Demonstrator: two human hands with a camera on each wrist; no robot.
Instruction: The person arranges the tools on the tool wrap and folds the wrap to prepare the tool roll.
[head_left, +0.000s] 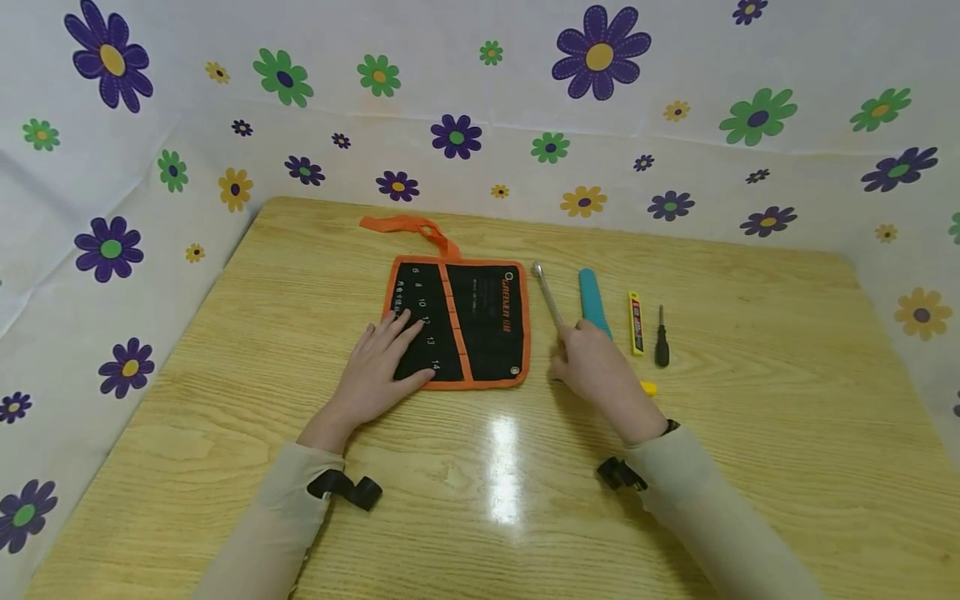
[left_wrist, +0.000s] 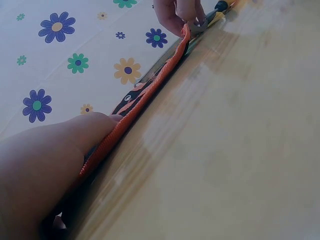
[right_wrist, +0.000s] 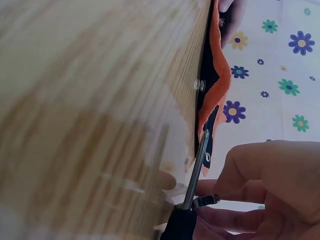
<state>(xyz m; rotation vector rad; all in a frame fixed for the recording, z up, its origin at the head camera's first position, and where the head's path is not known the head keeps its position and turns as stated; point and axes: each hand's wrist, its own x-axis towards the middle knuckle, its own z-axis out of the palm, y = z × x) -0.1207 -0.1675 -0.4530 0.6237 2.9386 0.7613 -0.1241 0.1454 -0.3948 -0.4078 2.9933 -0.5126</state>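
Observation:
A black tool pouch with orange edging (head_left: 491, 333) lies spread on the table, its slots marked with numbers. My left hand (head_left: 378, 367) rests on its left part with the fingers spread; in the left wrist view the thumb (left_wrist: 95, 127) lies on the pouch's edge. To the right of the pouch, my right hand (head_left: 596, 367) grips a silver wrench (head_left: 548, 296) near its lower end, the ring end pointing away. The wrench's lower end (right_wrist: 205, 201) shows below the fingers in the right wrist view. Beside it is a screwdriver (right_wrist: 196, 172) with a black handle, mostly hidden under the hand in the head view.
Right of the wrench lie a teal, long flat object (head_left: 591, 292), a narrow yellow case with a dark label (head_left: 636, 325) and a small black-handled screwdriver (head_left: 662, 346). An orange strap (head_left: 408, 223) trails behind the pouch. Flower-printed cloth (head_left: 510, 108) stands behind the wooden table (head_left: 465, 533).

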